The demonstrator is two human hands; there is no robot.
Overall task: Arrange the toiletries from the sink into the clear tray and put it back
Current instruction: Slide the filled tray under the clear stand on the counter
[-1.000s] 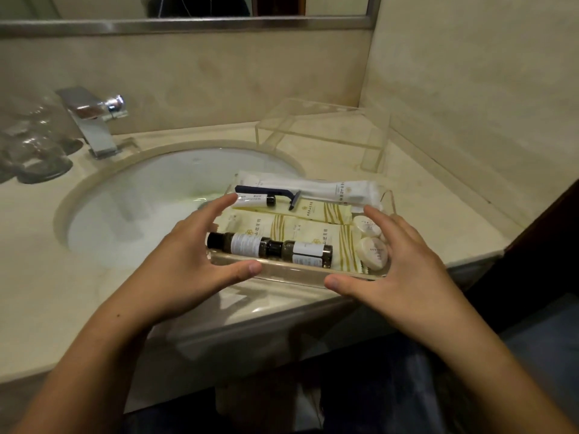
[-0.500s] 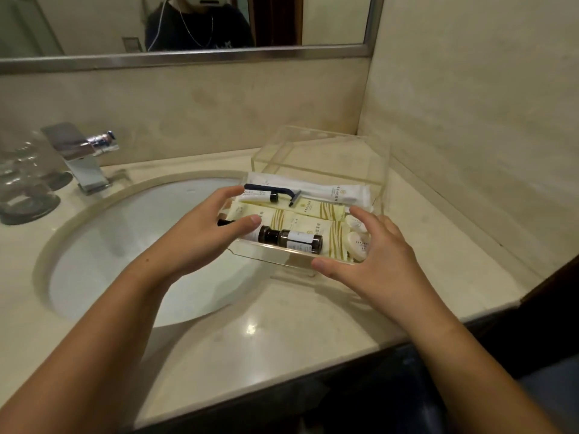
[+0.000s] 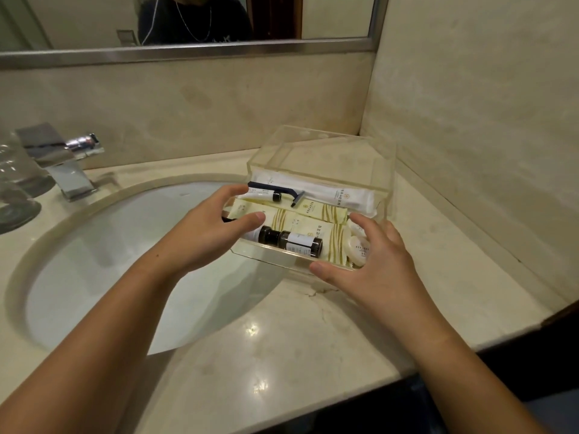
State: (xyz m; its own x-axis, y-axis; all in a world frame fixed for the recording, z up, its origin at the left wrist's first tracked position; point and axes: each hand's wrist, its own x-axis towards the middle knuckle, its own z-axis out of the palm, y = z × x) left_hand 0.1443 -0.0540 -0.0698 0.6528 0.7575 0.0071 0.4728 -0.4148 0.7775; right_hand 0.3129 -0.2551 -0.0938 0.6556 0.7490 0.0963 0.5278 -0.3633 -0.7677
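Head view: left hand [image 3: 200, 236] and right hand [image 3: 376, 264] hold tray [image 3: 269, 254] by short ends, fingers curled; stand [image 3: 319, 151] lies directly beyond, long sides parallel.

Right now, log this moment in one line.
step: put-back | left hand: grips clear acrylic tray | right hand: grips tray | tray: loaded, at clear acrylic stand

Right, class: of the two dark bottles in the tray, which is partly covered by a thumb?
The left bottle, under the left hand's thumb; the right bottle beside it lies fully visible, label showing.
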